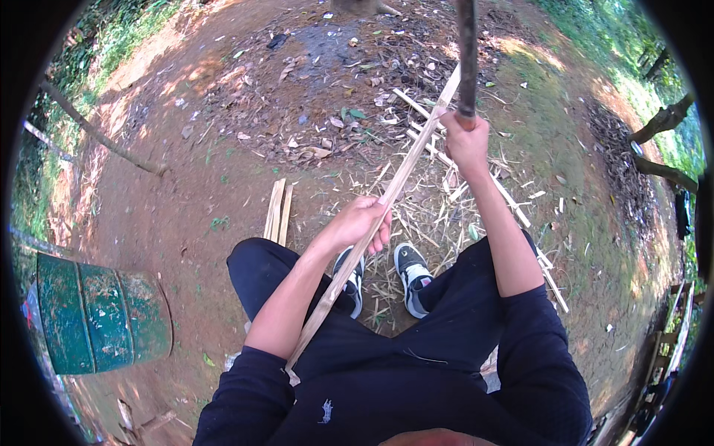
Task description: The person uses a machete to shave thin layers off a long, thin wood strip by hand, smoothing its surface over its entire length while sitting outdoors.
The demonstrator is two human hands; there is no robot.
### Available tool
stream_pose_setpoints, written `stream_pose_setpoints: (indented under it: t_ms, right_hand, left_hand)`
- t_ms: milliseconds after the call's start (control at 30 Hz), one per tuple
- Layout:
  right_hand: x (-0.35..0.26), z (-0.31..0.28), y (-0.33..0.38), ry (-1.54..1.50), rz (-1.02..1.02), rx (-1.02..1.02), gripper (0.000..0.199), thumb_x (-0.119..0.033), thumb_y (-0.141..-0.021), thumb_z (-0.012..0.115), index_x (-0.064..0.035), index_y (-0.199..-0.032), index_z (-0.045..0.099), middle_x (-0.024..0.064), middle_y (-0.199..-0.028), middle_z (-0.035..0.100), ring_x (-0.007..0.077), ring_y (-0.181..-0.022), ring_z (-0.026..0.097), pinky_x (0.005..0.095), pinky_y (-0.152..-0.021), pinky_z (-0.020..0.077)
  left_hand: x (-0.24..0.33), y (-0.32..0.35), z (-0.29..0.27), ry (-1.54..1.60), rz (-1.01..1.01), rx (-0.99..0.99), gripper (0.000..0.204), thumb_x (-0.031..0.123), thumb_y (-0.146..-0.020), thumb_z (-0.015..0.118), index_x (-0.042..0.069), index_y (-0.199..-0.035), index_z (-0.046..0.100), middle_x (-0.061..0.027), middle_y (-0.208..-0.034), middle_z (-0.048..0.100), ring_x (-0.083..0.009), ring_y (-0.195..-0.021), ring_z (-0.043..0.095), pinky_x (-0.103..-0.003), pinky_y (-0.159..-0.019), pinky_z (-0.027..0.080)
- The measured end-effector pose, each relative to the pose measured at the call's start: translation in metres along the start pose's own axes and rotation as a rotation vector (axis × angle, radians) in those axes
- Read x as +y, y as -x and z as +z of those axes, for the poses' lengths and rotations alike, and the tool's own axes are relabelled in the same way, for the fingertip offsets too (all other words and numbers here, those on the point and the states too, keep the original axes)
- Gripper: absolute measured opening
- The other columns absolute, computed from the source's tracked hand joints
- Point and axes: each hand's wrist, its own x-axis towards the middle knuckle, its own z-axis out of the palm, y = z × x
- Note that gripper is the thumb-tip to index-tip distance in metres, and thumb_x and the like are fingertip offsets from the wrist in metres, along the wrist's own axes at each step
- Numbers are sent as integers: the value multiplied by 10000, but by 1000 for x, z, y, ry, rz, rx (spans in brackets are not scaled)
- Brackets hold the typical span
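A long, pale strip of wood slants from my lap up and away to the right. My left hand is closed around its middle, thumb on top. In my right hand is the handle of a machete with a long dark blade, which points away from me. The blade stands just right of the strip's far end; whether the two touch I cannot tell. More cut strips lie on the ground beyond and beneath my right forearm.
Two or three short wood pieces lie beside my left knee. Shavings litter the soil around my shoes. A green metal drum stands at the left. Dry leaves and a tree base are farther off.
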Motion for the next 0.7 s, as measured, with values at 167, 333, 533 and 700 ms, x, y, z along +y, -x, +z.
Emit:
stream_pose_setpoints:
  t_ms: [167, 333, 533, 700]
  right_hand:
    - [18, -30, -29, 109, -42, 344, 238, -171, -863, 744, -55, -715, 597, -42, -531, 466, 72, -391, 398, 289, -376, 289]
    - [20, -62, -40, 310, -139, 574, 280, -218, -863, 737, -30, -687, 627, 2, -606, 595, 87, -560, 514, 309, -567, 413]
    - [21, -110, -62, 433, -91, 620, 395, -342, -866, 735, 0, -687, 650, 63, -612, 631, 153, -583, 563, 359, -615, 453]
    - [12, -89, -42, 582, 193, 436, 464, -442, -837, 738, 3, -728, 669, 84, -640, 630, 182, -615, 578, 378, -632, 465]
  left_hand:
    - [3, 9, 4, -83, -54, -80, 373, 274, -1072, 337, 12, -913, 549, -130, -710, 664, -161, -562, 650, -271, -509, 554]
    - [7, 6, 9, -192, -133, -104, 351, 224, -1068, 330, -4, -931, 558, -145, -747, 680, -187, -614, 674, -305, -597, 578]
    - [-5, 6, -21, -161, -187, -99, 366, 263, -1064, 344, -17, -1020, 577, -163, -787, 694, -194, -673, 697, -311, -626, 569]
    - [17, 15, -9, -168, -83, 71, 495, 453, -1062, 312, 23, -1097, 554, -98, -774, 669, -142, -571, 650, -274, -544, 548]
